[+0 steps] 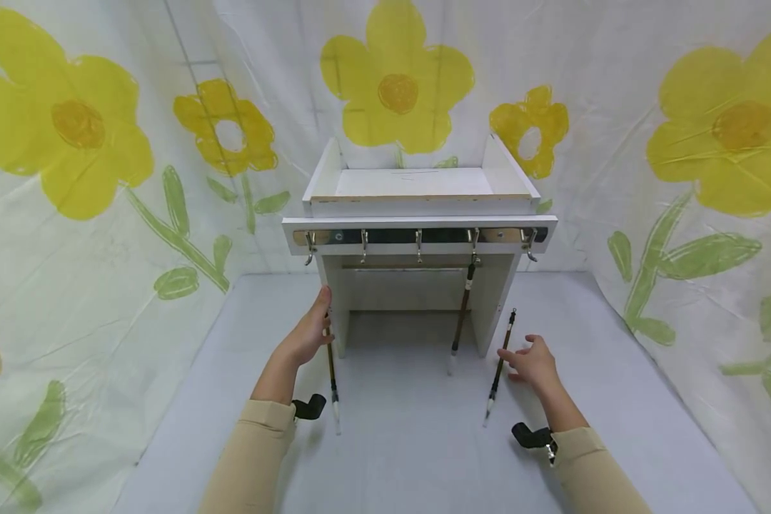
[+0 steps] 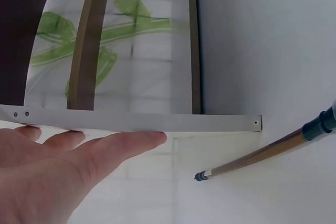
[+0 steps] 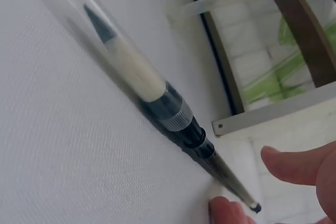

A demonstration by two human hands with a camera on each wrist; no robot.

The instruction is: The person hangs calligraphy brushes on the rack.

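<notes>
My left hand [image 1: 308,332] rests along the left side panel [image 2: 131,121] of a white shelf, its fingers extended against it. Beside that hand, a writing brush [image 1: 332,371] with a clear cap on its bristles stands apart from the fingers in the left wrist view. My right hand [image 1: 532,363] hovers by a second capped brush [image 3: 142,72] on the table, thumb and fingers spread. Its fingertips [image 3: 226,209] are close to the brush's thin handle end. A third brush [image 1: 465,303] hangs from a hook on the shelf's front rail [image 1: 392,235].
The white shelf [image 1: 417,207] stands at the back of the white table [image 1: 411,442], its rail carrying several metal hooks [image 1: 419,246]. Behind it hangs a white curtain [image 1: 585,43] printed with yellow flowers.
</notes>
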